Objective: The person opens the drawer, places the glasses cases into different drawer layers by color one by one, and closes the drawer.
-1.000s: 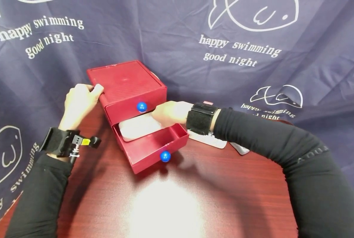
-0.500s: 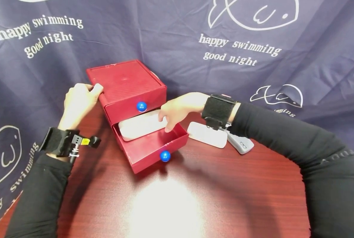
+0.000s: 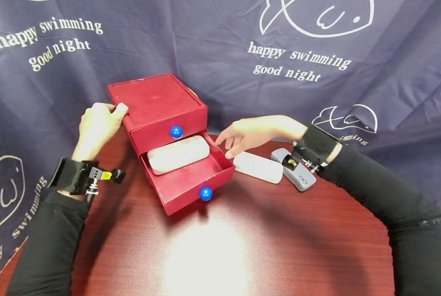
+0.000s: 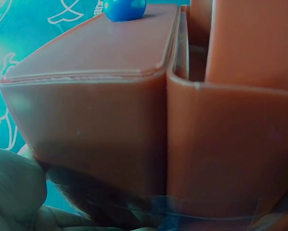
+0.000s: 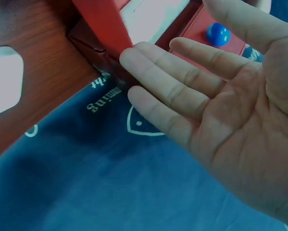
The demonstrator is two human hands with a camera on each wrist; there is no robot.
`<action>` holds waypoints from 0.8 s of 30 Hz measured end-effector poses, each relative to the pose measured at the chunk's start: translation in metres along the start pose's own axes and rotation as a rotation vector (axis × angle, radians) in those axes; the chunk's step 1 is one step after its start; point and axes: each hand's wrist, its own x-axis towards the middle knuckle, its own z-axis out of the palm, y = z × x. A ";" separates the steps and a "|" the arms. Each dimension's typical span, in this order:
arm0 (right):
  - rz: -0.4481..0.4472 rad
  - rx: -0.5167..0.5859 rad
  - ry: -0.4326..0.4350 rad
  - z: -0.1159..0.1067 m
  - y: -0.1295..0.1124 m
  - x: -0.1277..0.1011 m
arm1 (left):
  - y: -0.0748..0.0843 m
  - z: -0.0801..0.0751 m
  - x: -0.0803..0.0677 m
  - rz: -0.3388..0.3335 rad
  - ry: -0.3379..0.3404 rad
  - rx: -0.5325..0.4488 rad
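Note:
A red two-drawer box with blue ball knobs stands on the table, its lower drawer pulled out. Inside that drawer lies a white oblong case with rounded ends. My left hand holds the box by its left side, thumb at the top edge; the left wrist view has the fingers low against the side wall. Just right of the drawer is my right hand, holding nothing. In the right wrist view its fingers are extended, palm showing.
A second white oblong case lies on the table right of the drawer. Beside it is a grey glasses case with a spectacles mark, partly behind the right wrist's camera. A dark blue printed cloth hangs behind the table.
My right hand has let go of the white case in the drawer and moved right, out of the drawer. The case stays in place. My left hand keeps its hold on the box.

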 end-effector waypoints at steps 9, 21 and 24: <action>0.045 0.095 0.241 0.030 0.052 -0.021 | 0.002 -0.002 -0.001 -0.006 -0.006 0.009; 0.100 0.069 0.457 0.083 0.097 -0.024 | 0.001 -0.001 0.000 -0.001 -0.007 0.012; 0.125 0.038 0.464 0.092 0.105 -0.022 | 0.001 -0.001 0.000 0.001 -0.005 0.012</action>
